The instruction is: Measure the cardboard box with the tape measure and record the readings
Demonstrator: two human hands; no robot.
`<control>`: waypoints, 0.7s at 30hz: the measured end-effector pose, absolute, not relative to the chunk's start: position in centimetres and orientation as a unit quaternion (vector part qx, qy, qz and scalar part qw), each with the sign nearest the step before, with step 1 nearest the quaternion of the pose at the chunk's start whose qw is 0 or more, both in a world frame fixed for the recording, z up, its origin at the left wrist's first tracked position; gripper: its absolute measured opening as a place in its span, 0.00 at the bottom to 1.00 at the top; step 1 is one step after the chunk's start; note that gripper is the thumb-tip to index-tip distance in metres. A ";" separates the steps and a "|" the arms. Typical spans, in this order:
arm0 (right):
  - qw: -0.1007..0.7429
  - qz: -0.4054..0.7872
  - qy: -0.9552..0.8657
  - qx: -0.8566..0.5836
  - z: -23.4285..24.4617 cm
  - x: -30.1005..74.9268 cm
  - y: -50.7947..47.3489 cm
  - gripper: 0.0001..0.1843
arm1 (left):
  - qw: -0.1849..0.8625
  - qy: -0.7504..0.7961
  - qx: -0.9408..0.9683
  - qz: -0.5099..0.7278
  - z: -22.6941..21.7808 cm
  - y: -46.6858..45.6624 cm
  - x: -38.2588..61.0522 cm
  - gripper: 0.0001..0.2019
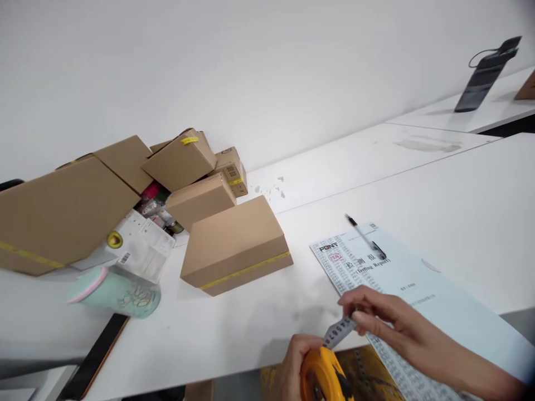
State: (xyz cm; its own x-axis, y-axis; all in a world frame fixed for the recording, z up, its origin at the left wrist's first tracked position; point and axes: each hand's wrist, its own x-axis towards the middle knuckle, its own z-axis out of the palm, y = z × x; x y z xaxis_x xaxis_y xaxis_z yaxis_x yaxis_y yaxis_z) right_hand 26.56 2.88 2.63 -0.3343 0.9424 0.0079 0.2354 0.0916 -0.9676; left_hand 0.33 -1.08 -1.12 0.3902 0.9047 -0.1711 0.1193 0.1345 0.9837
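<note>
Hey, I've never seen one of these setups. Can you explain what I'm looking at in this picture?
Sure. There's no robot here, just a person's two bare hands. The single picture comes from a camera worn on the head, looking forward and down, so the hands appear at the bottom.

The left hand holds a yellow tape measure. The right hand pinches the end of its blade, a short stretch of which is out.

On the white table lies a light-blue testing report with a pen on top. Toward the left are several cardboard boxes and a turquoise cup with a pink rim. A dark bottle stands at the far right.
</note>
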 end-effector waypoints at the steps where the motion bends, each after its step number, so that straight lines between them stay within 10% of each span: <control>1: 0.342 0.482 -0.670 -0.449 2.5 25.9 2.6 0.15 | 0.607 0.457 0.575 0.304 -1.2 -1.0 0.8 0.29; 11: 0.383 0.292 -0.666 -0.570 0.3 31.0 9.6 0.19 | 0.265 0.501 0.726 0.389 4.9 2.0 0.0 0.35; 16: 0.261 0.162 -0.585 -0.751 -0.7 35.4 16.3 0.22 | -0.007 0.523 0.752 0.401 9.3 8.9 -3.1 0.30; 21: 0.202 0.164 -0.632 -0.730 -1.9 35.5 18.9 0.25 | -0.036 0.587 0.738 0.329 10.4 14.9 -4.9 0.30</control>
State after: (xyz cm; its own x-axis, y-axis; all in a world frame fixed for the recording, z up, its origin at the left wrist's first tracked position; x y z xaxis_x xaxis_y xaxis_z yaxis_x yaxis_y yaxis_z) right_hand 35.49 18.89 -1.92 0.1468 0.9890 0.0159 0.8565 -0.1190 -0.5022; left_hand -4.92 14.91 10.36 0.0929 0.8439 0.5283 0.8912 -0.3071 0.3339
